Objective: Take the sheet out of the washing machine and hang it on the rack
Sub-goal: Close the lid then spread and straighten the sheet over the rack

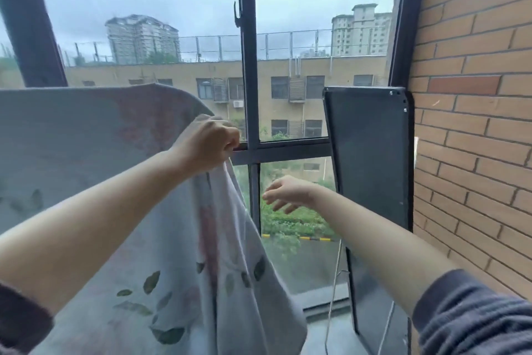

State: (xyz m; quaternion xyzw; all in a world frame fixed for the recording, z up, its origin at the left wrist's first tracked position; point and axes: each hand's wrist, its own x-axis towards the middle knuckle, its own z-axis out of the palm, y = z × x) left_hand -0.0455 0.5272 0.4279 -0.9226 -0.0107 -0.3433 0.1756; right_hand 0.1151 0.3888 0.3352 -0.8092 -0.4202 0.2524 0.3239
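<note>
Sheet [86,153]: your left hand [210,141] clenches its edge, right hand [288,193] empty and spread; a loosened grip would likely drop it.

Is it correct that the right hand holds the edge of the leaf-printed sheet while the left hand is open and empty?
Not quite: the hands are swapped. In the head view, the left hand holds the sheet edge; the right hand is open and empty.
</note>
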